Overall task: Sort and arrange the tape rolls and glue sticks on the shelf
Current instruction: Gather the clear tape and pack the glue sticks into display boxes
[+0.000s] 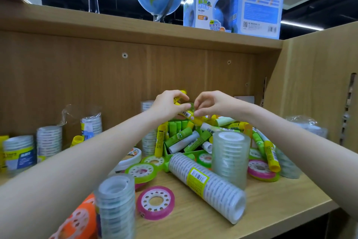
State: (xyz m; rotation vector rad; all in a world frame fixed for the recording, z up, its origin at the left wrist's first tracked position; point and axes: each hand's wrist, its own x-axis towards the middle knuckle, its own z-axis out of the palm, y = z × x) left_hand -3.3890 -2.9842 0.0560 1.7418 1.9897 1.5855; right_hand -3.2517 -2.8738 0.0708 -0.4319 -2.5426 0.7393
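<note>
both hands up at the back of the wooden shelf [271, 205], close together, fingertips nearly meeting. left hand [168, 106] curls round yellow glue sticks [183, 110], one cap poking out above its knuckles. right hand [210, 106] has thumb + fingers pinched down onto the end of the same yellow stick w/ barcode label; small clear-green tape roll [191, 106] shows between the two hands, can't tell which hand has it.

just below the hands: heap of green, yellow + white glue sticks [186, 138], some in a green tray [170, 154]. nearer than the heap, under the right forearm: upright stack of clear tape rolls [230, 157], and a long wrapped sleeve of tape rolls lying on its side [207, 182], touching it. flat pink tape roll [156, 203] + green tape roll [142, 172] under the left forearm. blurry clear tape stack [116, 205] closest to camera. well left of the left hand: more wrapped tape stacks [49, 140] standing along the back.
</note>
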